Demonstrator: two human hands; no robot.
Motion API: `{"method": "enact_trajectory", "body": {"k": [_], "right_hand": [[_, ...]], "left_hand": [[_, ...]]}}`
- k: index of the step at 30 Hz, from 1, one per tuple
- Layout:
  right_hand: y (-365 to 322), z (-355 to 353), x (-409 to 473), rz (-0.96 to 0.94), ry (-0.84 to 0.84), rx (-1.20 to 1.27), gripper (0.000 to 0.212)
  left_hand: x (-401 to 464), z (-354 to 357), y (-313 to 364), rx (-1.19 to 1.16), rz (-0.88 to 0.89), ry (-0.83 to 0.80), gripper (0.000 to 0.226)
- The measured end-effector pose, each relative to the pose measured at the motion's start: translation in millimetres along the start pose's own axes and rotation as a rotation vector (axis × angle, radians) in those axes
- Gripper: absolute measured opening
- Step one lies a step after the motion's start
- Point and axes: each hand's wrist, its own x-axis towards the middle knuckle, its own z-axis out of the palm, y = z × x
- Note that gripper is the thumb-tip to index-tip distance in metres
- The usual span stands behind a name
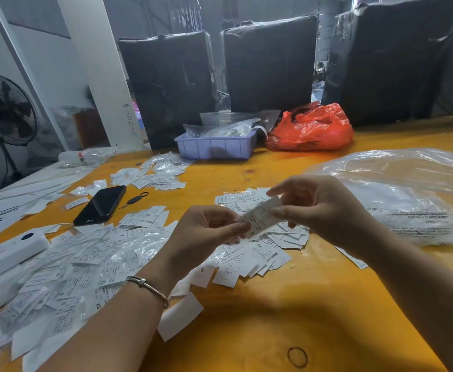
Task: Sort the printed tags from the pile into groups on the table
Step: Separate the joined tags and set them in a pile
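A yellow table [287, 312] fills the view, backed by dark wrapped bales [271, 65] and a white pillar [99, 71], with a standing fan [5, 111] off to the side. On the far edge sit a lilac tray [214, 147] and a red plastic bag [311, 130]; a clear bag [407, 191] lies beyond the right hand [319, 210]. A black phone [100, 205] rests past the left hand [206, 229]. Both hands pinch one white tag [260, 217], thumb and fingertips clamped at either end, held tilted above the table, an "S" printed near the left fingers. Below it lies a small group of tags [257, 253]; the loose pile [72, 269] spreads out beside the left wrist.
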Motion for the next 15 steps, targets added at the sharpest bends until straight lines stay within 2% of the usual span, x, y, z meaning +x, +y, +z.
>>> {"method": "enact_trajectory", "body": {"k": [5, 10, 15], "right_hand": [[1, 3, 0, -0.054, 0.123, 0.072, 0.01], [4, 18, -2, -0.057, 0.125, 0.046, 0.015], [6, 26, -3, -0.04, 0.133, -0.014, 0.015]], "left_hand": [[0, -1, 1, -0.064, -0.021, -0.029, 0.02], [-1, 2, 3, -0.077, -0.063, -0.07, 0.033], [-1, 4, 5, -0.148, -0.106, -0.08, 0.021]]}}
